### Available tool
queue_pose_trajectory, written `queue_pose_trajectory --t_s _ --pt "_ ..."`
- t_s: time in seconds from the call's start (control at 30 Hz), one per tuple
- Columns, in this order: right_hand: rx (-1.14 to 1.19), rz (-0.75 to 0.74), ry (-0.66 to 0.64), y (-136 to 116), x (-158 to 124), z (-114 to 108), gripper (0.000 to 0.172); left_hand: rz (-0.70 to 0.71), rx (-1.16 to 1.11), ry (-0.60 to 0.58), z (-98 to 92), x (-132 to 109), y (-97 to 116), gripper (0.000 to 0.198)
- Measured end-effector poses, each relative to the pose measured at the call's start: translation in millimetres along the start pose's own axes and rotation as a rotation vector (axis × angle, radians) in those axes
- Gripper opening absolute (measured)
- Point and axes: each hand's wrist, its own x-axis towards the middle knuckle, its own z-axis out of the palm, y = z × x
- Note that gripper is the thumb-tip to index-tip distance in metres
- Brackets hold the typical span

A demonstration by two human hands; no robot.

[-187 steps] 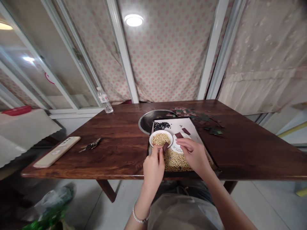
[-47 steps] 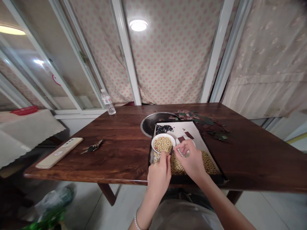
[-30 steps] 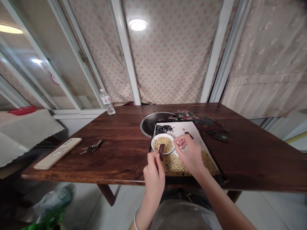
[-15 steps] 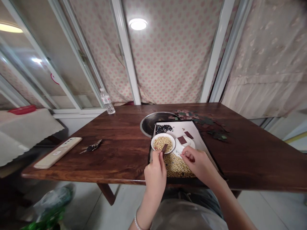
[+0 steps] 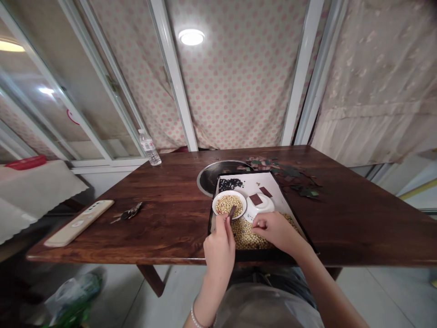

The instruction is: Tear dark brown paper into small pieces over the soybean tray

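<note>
Dark, glossy hardwood of a table [image 5: 164, 205] fills the lower head view, its grain running lengthwise. A thin dark square chip [image 5: 232, 211] is pinched upright between the thumb and fingers of the left hand [image 5: 218, 243], just above the rim of a round white bowl [image 5: 229, 204] filled with pale, rounded soybeans. The right hand [image 5: 278, 231] is curled, its fingertips [image 5: 258, 223] drawn together over a loose soybean heap [image 5: 244, 236]; whether anything is held there cannot be told. Both hands are over a black-rimmed tray [image 5: 212, 228] lined with white, which also bears a domed white ceramic dish [image 5: 260, 206] and glossy black beans [image 5: 230, 184]. Behind it, a steel basin [image 5: 208, 172] is set, and ragged dark chips [image 5: 290, 175] are scattered on the wood.
</note>
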Motion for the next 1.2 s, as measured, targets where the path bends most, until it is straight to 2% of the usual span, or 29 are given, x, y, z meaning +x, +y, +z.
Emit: queue_pose_trajectory --t_s 0.13,0.43,0.63,0.9,1.2 --pt "-0.056 -0.024 -0.006 1.1 0.5 0.8 0.009 0.010 0.008 0.001 0.7 -0.2 -0.1 0.016" --pt "-0.110 0.055 -0.080 -2.2 2.0 -0.6 0.012 0.022 -0.011 0.031 2.0 -1.5 -1.0 0.011" --pt "-0.124 0.072 -0.084 -1.3 2.3 0.2 0.011 0.035 -0.008 0.039 2.7 -1.3 -1.4 0.012" --pt "-0.146 0.051 -0.116 0.1 1.6 0.7 0.013 0.046 0.020 0.048 2.1 -0.3 -1.1 0.014" --pt "-0.190 0.053 -0.078 0.8 1.0 1.7 0.011 0.037 -0.007 0.045 4.2 -1.5 -1.5 0.013"
